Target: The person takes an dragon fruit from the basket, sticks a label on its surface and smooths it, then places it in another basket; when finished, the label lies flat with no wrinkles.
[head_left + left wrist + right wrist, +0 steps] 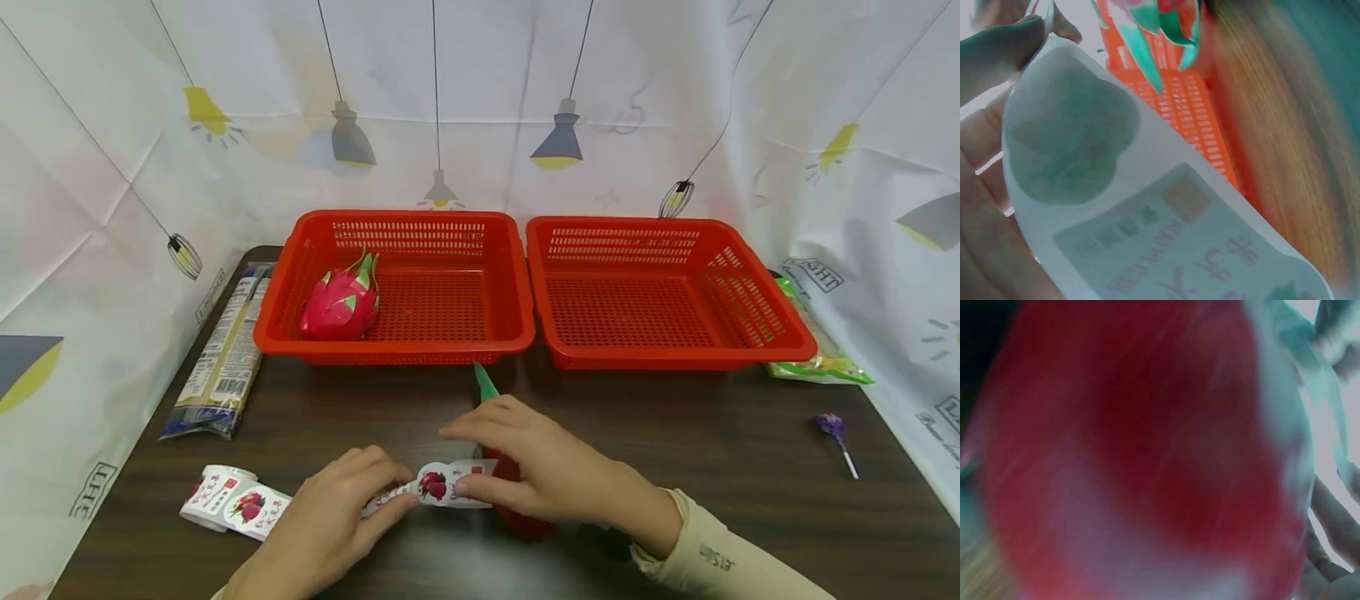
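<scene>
A strip of white round-label stickers printed with red fruit (435, 483) runs from a sticker roll (217, 497) at the left. My left hand (330, 512) pinches this strip between thumb and fingers; in the left wrist view the strip (1147, 169) bends large in front of them. Under my right hand (551, 467) lies a dragon fruit (525, 523), mostly covered, its green tip poking out beyond the fingers. The right fingers curve over it, with the thumb at the strip's right end. In the right wrist view the dragon fruit (1147, 456) is blurred and fills the frame.
Behind the hands, a red basket (405, 346) holds another dragon fruit (341, 304), beside a second red basket (675, 358). A printed packet (225, 358) lies at the left, a green-edged bag (817, 350) and a purple lollipop (832, 427) at the right.
</scene>
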The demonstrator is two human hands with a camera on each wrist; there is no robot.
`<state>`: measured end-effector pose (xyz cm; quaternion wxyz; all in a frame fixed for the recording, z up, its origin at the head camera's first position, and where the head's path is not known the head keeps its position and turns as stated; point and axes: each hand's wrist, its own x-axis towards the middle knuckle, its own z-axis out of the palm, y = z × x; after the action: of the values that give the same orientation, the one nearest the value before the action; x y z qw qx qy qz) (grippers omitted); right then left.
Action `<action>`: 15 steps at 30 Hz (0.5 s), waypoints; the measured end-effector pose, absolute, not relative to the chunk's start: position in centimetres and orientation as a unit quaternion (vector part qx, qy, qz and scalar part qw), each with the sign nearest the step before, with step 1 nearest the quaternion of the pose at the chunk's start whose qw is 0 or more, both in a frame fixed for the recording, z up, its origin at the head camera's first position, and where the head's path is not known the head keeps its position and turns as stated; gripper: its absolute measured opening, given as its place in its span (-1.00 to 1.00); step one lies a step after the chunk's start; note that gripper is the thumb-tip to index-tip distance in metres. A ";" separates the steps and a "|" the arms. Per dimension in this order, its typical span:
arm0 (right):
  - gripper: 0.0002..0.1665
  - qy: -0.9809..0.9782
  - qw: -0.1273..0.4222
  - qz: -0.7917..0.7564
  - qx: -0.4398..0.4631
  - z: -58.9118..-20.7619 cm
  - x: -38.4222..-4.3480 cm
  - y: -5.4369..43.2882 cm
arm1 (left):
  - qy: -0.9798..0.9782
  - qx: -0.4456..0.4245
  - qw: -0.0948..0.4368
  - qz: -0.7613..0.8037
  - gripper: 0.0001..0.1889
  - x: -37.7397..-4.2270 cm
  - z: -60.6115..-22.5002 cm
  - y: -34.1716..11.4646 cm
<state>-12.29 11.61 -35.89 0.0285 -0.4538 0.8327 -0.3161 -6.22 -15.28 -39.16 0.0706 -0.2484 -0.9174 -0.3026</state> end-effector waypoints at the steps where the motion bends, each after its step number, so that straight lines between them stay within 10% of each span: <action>1: -0.52 0.827 0.027 -0.314 -0.465 -35.9 -12.3 11.0 | -0.912 -0.256 0.078 -0.310 -0.90 -6.2 -39.1 -15.2; 15: -0.84 0.785 0.058 -0.355 -0.504 -35.9 -12.3 8.5 | -0.878 -0.288 0.066 -0.376 -0.84 -6.4 -38.6 -16.0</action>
<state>-12.32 8.51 -35.88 0.0578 -0.5039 0.7853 -0.3552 -6.39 -16.04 -38.56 0.0656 -0.2881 -0.8781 -0.3763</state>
